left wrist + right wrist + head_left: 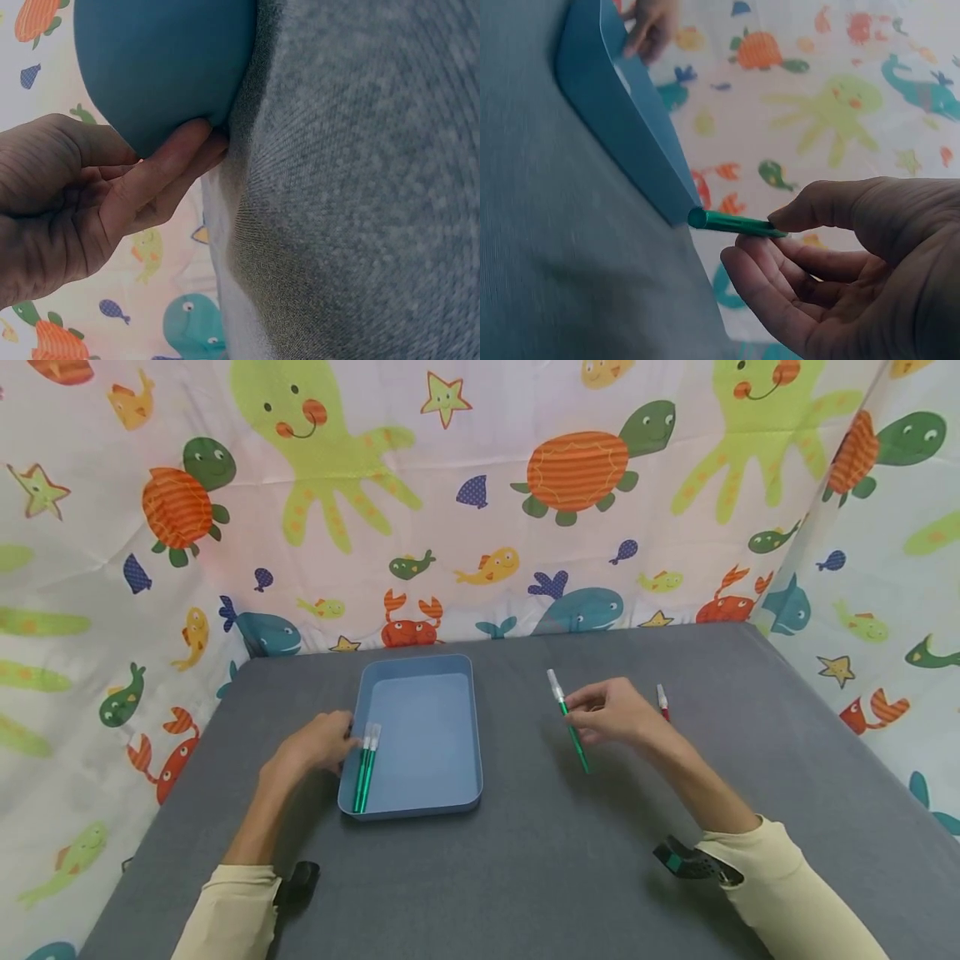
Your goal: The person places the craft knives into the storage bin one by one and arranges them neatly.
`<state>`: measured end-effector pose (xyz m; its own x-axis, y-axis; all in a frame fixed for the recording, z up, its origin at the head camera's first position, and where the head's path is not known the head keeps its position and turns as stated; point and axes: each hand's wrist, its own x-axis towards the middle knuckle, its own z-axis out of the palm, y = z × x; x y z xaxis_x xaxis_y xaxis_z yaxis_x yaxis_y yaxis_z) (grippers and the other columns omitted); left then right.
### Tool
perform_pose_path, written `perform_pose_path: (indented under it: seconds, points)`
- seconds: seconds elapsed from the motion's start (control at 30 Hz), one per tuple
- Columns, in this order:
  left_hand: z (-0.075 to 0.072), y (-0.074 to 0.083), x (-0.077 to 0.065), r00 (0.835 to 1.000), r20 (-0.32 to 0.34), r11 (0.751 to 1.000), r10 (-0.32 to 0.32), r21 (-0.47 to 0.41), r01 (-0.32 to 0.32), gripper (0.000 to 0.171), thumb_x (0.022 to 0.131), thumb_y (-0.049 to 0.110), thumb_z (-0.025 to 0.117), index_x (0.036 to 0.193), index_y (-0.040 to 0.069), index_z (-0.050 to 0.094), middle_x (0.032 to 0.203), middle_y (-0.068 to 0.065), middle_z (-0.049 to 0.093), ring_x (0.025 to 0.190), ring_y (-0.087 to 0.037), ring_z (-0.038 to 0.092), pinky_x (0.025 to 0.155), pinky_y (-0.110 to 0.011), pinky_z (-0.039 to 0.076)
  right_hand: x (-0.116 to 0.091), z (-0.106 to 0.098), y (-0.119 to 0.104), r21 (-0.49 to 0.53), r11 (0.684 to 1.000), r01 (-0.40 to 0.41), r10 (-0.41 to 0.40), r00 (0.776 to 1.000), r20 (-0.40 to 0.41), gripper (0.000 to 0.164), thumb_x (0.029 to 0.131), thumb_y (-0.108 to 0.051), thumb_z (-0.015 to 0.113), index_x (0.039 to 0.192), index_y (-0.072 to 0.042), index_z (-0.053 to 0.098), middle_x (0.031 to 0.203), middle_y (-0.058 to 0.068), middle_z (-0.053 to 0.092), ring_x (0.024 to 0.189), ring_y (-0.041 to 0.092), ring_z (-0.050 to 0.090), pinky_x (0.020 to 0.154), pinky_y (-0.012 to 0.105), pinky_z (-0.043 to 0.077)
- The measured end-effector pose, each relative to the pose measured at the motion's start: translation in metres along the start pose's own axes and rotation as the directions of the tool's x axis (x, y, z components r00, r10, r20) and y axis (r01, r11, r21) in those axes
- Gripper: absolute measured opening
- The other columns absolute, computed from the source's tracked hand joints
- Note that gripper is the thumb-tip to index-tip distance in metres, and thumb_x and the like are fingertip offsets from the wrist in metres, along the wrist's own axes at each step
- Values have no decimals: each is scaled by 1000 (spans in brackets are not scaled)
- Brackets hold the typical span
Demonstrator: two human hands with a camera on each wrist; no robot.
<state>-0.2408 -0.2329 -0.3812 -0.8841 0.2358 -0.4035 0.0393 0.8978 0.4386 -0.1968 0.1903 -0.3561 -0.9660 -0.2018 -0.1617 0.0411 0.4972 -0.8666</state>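
My left hand [318, 745] grips the left wall of a shallow blue tray [442, 777]. In the left wrist view, fingertips [191, 139] curl against the outside of the tray [169, 67], low by the tabletop. Two slim green pens with whitish caps [363, 781] lie side by side inside, along the tray's left wall. To the right of the tray, my right hand [611, 714] pinches another green pen [576, 745] between thumb and fingers. This pen is tilted, its whitish cap pointing up and away. The right wrist view shows its green end [735, 223] sticking out past the thumb.
A red pen with a whitish cap [663, 697] lies on the grey tabletop [480, 885] beyond my right wrist, partly hidden by it. A curtain printed with sea animals [480, 602] hangs along the back and both sides of the table.
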Motion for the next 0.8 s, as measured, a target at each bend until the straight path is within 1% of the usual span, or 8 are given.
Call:
perform_pose_path:
  seconds: [0.17, 0.33, 0.5, 0.67, 0.8]
  points:
    - [1, 1, -2, 1000, -2, 1000, 3, 0, -3, 40, 107, 10, 56, 138, -14, 48, 121, -30, 64, 94, -28, 73, 84, -44, 66, 11, 25, -10, -9, 1000, 27, -27, 998, 51, 34, 96, -13, 71, 123, 8, 70, 98, 13, 76, 80, 16, 74, 83, 37, 67]
    - [0, 3, 0, 1000, -7, 1000, 0, 23, 0, 38, 108, 11, 56, 137, -13, 49, 119, -29, 65, 93, -28, 74, 84, -44, 66, 19, 51, -22, -15, 997, 70, -69, 995, 74, 28, 96, -12, 72, 117, 6, 73, 96, 14, 76, 77, 20, 72, 79, 35, 67]
    - [-2, 4, 2, 1000, -4, 1000, -3, 31, 4, 38, 107, 11, 56, 137, -12, 49, 120, -28, 65, 96, -29, 74, 86, -44, 66, 27, 75, -31, 1, 998, 61, -61, 995, 81, 21, 94, -12, 75, 110, 2, 76, 91, 11, 76, 73, 18, 71, 74, 31, 66]
    - [-1, 2, 2, 1000, 17, 1000, -11, 6, 11, 37, 108, 10, 55, 137, -13, 48, 122, -29, 64, 101, -32, 73, 82, -41, 67, 36, 100, -41, 66, 996, 56, -63, 992, 105, 18, 93, -9, 76, 107, 2, 77, 90, 13, 76, 71, 18, 72, 72, 32, 67]
    - [-1, 2, 2, 999, 28, 1000, -17, 0, 17, 37, 108, 10, 55, 136, -13, 48, 122, -30, 63, 103, -33, 73, 81, -39, 67, 48, 118, -49, 138, 990, 30, -47, 991, 125, 16, 91, -6, 77, 104, 4, 76, 85, 12, 75, 68, 17, 72, 69, 33, 67]
